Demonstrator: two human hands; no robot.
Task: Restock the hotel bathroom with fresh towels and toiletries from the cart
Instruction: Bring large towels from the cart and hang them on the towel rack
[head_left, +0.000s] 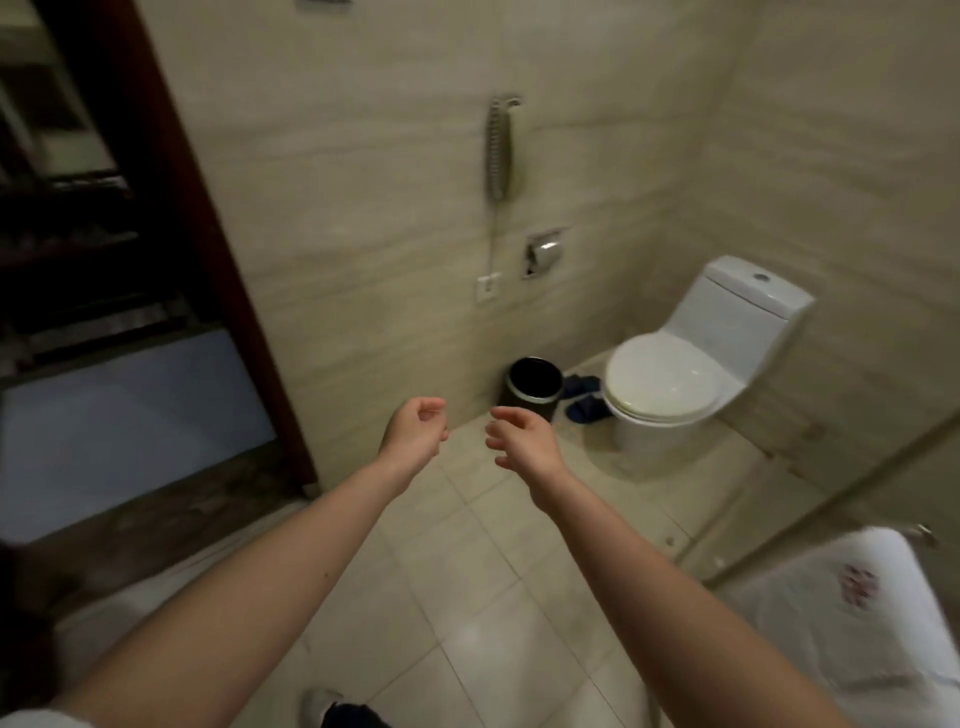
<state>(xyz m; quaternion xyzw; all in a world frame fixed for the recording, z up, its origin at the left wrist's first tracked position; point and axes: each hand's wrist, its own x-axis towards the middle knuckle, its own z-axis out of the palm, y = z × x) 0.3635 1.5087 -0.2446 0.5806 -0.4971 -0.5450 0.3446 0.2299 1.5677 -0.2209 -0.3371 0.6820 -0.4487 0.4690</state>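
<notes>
Both my arms reach forward over the tiled bathroom floor. My left hand (415, 434) hangs in the air with loosely curled fingers and holds nothing. My right hand (524, 439) is a short gap to its right, fingers relaxed and spread, also holding nothing. A white towel (852, 618) with a small red mark hangs on a rail at the lower right, apart from both hands. No toiletries or cart are in sight.
A white toilet (685, 364) with closed lid stands at the right wall. A black bin (532, 387) and dark blue slippers (584, 400) sit beside it. A wall phone (497, 150) and paper holder (543, 252) hang above. A dark wooden door frame (197, 249) is at left.
</notes>
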